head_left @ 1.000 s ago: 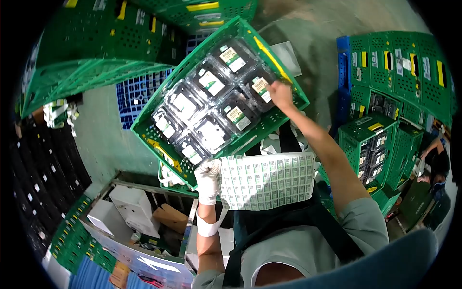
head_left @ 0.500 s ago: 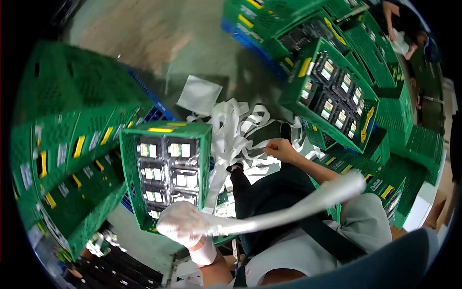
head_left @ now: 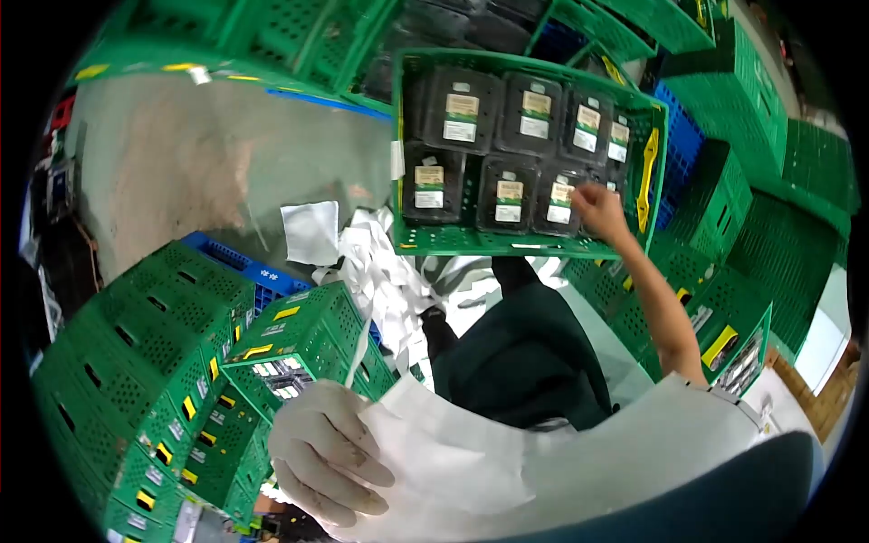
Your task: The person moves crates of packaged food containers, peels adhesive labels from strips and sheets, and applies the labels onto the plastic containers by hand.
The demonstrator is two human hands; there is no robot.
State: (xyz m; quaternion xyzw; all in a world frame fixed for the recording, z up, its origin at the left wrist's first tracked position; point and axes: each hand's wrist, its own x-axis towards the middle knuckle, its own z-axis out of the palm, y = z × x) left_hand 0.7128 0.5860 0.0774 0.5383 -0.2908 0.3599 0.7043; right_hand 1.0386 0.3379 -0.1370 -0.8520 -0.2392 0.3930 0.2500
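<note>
My left hand (head_left: 330,452), in a whitish glove, is closed on a white sheet (head_left: 543,452) that stretches right across my lap, its plain side up. My bare right hand (head_left: 597,210) has its fingers pressed together at the lower right punnet in a green crate (head_left: 534,242). Whether a label is between those fingers is too small to tell. Dark clear-lidded punnets (head_left: 460,109) with beige, green and white labels lie in two rows in the crate.
Stacked green crates (head_left: 172,308) stand at the left, more (head_left: 787,226) at the right. White backing strips (head_left: 385,281) are heaped on the floor beside a white square sheet (head_left: 310,233). A blue pallet (head_left: 217,253) shows at the left.
The view has turned to a different crate of punnets. My right hand has moved onto a punnet there. The white sheet has swung out flatter, still in my left hand.
</note>
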